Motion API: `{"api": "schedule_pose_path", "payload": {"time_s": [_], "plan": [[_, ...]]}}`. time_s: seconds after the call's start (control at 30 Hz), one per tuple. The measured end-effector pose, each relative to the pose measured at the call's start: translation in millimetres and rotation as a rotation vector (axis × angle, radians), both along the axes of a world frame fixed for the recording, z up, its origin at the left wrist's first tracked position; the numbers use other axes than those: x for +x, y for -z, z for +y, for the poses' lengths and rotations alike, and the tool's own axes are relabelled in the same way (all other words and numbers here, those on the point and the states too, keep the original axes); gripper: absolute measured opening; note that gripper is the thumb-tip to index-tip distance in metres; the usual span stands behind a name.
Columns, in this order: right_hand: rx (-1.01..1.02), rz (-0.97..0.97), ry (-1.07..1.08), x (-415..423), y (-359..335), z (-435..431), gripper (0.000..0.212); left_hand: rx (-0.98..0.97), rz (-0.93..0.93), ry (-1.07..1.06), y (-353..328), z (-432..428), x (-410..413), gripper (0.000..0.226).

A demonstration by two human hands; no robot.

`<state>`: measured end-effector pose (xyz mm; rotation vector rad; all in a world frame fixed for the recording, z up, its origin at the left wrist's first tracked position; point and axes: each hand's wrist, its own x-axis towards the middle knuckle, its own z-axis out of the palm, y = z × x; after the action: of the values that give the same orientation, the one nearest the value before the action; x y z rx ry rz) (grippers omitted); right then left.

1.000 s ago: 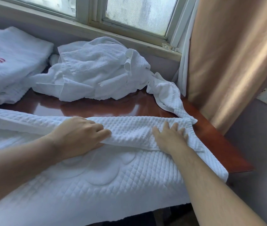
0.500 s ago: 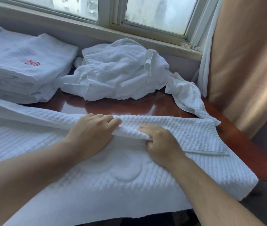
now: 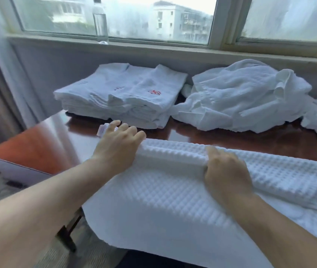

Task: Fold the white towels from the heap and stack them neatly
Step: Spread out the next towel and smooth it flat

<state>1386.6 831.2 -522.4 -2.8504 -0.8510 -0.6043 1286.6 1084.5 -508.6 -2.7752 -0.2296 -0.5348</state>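
The left hand (image 3: 119,146) curls its fingers over the 9 o'clock end of a ridge folded in the waffle towel (image 3: 173,196), which lies on the table (image 3: 37,149) at 6 o'clock, with the folded stack (image 3: 126,97) at 11 and the heap (image 3: 240,97) at 1. The right hand (image 3: 226,169) grips the ridge toward 3. Soft, light and limp, the towel will probably sag between grips, so it is best held at the fold's ends.

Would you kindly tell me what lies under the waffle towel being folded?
The glossy wooden table carries the waffle towel; its front edge and anything beneath the cloth are covered.
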Motion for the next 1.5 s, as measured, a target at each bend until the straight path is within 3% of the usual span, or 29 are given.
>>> {"api": "schedule_pose_path", "payload": {"time_s": [0.13, 0.23, 0.5, 0.7, 0.87, 1.0, 1.1, 1.17, 1.23, 1.3, 1.5], "plan": [[0.089, -0.126, -0.228, -8, 1, 23, 0.059, -0.105, -0.168, 0.047, -2, 12, -16, 0.019], [0.249, -0.206, -0.409, -20, -2, 44, 0.041, -0.145, -0.302, 0.115, -24, 4, -23, 0.019], [0.214, -0.164, -0.685, -21, 5, 31, 0.025, -0.145, 0.324, 0.248, -22, 12, -64, 0.031], [0.331, -0.230, -0.728, -24, 3, 28, 0.022, -0.339, 0.245, 0.125, -4, 17, -74, 0.056], [0.374, -0.277, -0.770, -25, 1, 28, 0.019, -0.281, -0.006, 0.309, -6, 7, -92, 0.059], [0.284, -0.239, -0.805, -26, 1, 25, 0.016, -0.299, 0.278, 0.192, -7, 0, -98, 0.064], [0.203, -0.184, -0.849, -28, 1, 21, 0.016, -0.501, 0.424, 0.141, -20, 4, -97, 0.059], [0.111, -0.143, -0.859, -28, -2, 19, 0.015, -0.677, 0.374, 0.107, -27, 6, -91, 0.053], [0.010, -0.101, -0.815, -27, -6, 19, 0.020, -0.677, 0.223, 0.031, -23, -1, -77, 0.042], [-0.053, -0.037, -0.738, -27, -8, 18, 0.035, -0.632, 0.118, -0.045, -11, -17, -57, 0.046], [0.071, 0.137, -0.468, -23, 4, -2, 0.051, -0.562, 0.344, -0.166, 29, -29, -24, 0.077]]}}
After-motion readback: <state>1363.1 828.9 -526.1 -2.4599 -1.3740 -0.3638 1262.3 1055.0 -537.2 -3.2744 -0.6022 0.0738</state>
